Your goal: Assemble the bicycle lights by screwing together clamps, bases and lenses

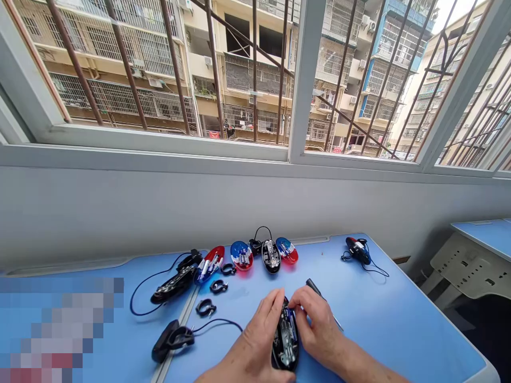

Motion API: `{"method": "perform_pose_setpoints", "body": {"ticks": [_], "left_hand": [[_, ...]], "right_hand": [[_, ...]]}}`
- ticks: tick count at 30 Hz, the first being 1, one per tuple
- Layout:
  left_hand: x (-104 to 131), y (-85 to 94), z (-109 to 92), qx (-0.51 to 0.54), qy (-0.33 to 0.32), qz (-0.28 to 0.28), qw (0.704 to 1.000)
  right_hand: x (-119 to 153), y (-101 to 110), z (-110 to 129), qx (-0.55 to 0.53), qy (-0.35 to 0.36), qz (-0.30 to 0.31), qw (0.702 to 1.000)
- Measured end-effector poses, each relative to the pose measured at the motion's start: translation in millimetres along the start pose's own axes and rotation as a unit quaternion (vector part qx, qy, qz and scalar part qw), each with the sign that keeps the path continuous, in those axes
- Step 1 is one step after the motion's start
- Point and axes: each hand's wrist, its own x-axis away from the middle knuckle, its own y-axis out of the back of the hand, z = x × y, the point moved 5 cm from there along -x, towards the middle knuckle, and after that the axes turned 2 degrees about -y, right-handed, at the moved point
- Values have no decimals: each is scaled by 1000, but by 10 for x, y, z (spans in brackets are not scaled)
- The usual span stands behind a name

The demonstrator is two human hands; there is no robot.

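My left hand and my right hand both grip a black oval device base with an exposed circuit board, low at the middle of the blue table. My right-hand fingers pinch its upper end. A screwdriver lies just behind my right hand. Further back sit red-and-blue clear covers, another open black base and black ring clamps.
A black wired part lies left of my hands, a longer black unit with a cable behind it, and a wired piece at the back right. A grey wall and barred window rise behind. A second desk stands right.
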Motion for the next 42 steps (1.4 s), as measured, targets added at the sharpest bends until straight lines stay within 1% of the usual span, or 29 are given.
{"method": "perform_pose_setpoints", "body": {"ticks": [4,9,13,19,23,27,30,36,39,42], "left_hand": [[-3,1,-17,-1,-1,-1,1000],[-29,19,-54,5,-12,-10,1000],[-45,27,-83,10,-30,-14,999],[-45,22,-85,7,-37,-22,999],[-45,43,-112,15,-36,-12,999],[-45,57,-120,11,-45,-26,999],[-38,46,-87,12,-39,-25,999],[-34,47,28,-3,11,-16,1000],[-38,57,51,-8,4,-25,1000],[-32,67,53,-12,-1,-29,1000]], "right_hand": [[-23,-16,28,7,6,-17,1000],[-31,-65,32,5,10,-22,1000],[-22,-95,-1,-19,-1,-26,999],[-12,-125,-45,-52,-16,-34,998],[-12,-126,-55,-55,-20,-37,998],[-17,-115,-53,-68,-26,-38,997],[-10,-98,-36,-73,-33,-32,996],[29,-34,42,-24,23,-15,999],[47,-19,42,-6,40,-10,999],[50,-16,40,1,42,-5,999]]}}
